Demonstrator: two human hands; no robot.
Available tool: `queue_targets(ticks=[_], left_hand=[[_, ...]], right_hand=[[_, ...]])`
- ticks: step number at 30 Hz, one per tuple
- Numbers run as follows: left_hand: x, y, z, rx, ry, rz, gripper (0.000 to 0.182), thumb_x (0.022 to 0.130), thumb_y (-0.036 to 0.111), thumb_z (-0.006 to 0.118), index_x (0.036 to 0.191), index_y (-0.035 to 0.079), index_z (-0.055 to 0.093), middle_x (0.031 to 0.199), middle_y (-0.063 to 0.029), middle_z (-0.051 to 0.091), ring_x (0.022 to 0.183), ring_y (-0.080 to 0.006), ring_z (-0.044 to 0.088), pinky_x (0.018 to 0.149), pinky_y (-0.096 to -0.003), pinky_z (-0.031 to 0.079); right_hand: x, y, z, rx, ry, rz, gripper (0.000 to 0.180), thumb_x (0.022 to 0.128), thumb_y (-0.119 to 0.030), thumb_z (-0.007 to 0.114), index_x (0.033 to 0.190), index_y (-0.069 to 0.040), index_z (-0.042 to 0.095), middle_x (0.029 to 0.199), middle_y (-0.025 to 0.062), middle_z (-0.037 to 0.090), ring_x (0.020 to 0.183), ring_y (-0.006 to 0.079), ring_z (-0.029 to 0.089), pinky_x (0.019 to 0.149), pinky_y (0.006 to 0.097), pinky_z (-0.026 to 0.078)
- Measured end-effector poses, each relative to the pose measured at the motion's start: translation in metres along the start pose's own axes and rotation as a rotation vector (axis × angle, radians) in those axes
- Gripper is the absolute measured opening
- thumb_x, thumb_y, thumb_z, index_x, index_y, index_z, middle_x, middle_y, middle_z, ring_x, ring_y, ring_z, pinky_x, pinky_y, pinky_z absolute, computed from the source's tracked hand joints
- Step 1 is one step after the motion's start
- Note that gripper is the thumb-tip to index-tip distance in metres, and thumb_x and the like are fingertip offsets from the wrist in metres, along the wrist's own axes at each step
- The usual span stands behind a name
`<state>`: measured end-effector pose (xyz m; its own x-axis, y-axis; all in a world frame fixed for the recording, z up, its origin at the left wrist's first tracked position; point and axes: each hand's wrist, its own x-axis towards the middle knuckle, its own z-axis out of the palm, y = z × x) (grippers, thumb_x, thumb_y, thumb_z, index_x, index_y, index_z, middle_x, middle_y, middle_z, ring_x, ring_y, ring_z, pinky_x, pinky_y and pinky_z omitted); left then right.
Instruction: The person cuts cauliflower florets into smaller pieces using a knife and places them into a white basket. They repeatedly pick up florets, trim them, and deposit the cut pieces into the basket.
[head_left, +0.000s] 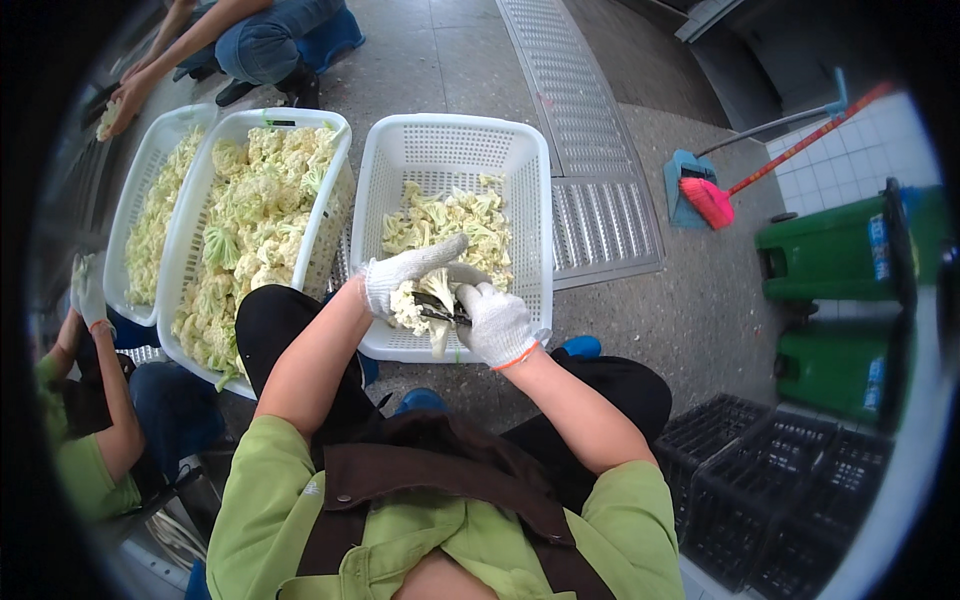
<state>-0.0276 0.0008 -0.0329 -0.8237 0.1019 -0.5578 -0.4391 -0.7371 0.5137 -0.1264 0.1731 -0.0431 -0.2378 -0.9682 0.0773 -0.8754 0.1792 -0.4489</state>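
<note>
Over the near end of a white perforated plastic basket (457, 127), both my hands are in white knit gloves. My left hand (416, 271) holds a piece of cauliflower (409, 307), its thumb stretched out above it. Around a dark-handled cutting tool (433, 306), my right hand (495, 319) is closed; the tool lies against the cauliflower stem, and its exact kind is partly hidden by the fingers. Cut cauliflower florets (457, 221) lie in the basket beyond my hands. To the left, a second white basket (300, 255) is heaped with larger cauliflower pieces (255, 195).
A third basket (112, 247) of cauliflower stands further left. One co-worker crouches at the upper left; another sits at the left, wearing gloves. Metal drain grating (607, 225) runs beyond my basket. A pink broom (705, 201), blue dustpan (684, 169), green bins (825, 247) and black crates (765, 480) are at the right.
</note>
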Motion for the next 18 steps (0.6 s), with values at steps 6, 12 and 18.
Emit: queue_targets(ticks=[6,12,18], left_hand=[[-0.002,0.009,0.012,-0.035,0.036,0.211,0.101,0.09,0.073,0.053,0.147,-0.008,0.036,0.142,-0.0204,0.051,0.114,-0.0226,0.063,0.092,-0.0353,0.057],[0.0,0.019,-0.011,0.261,0.27,0.269,0.092,0.095,0.064,0.053,0.158,0.005,0.022,0.159,-0.0212,0.03,0.13,-0.0255,0.052,0.107,-0.0368,0.045],[0.002,0.012,0.002,0.41,0.355,0.41,0.081,0.098,0.055,0.053,0.157,0.006,0.028,0.159,-0.0145,0.032,0.143,-0.026,0.036,0.12,-0.0379,0.024]], right_hand=[[0.023,0.004,0.003,0.519,-0.022,0.52,0.017,0.081,-0.019,0.069,0.09,-0.005,0.068,0.069,0.0133,0.065,0.062,0.0265,0.065,0.061,0.0415,0.054],[0.031,-0.014,-0.04,1.211,-0.101,0.805,0.029,0.09,-0.029,0.068,0.081,-0.002,0.066,0.061,0.0044,0.061,0.046,0.0117,0.054,0.042,0.0279,0.043],[0.027,-0.008,-0.033,1.162,-0.116,0.729,0.037,0.088,-0.036,0.073,0.084,0.0,0.068,0.064,0.0058,0.064,0.049,0.0119,0.057,0.045,0.0272,0.045]])
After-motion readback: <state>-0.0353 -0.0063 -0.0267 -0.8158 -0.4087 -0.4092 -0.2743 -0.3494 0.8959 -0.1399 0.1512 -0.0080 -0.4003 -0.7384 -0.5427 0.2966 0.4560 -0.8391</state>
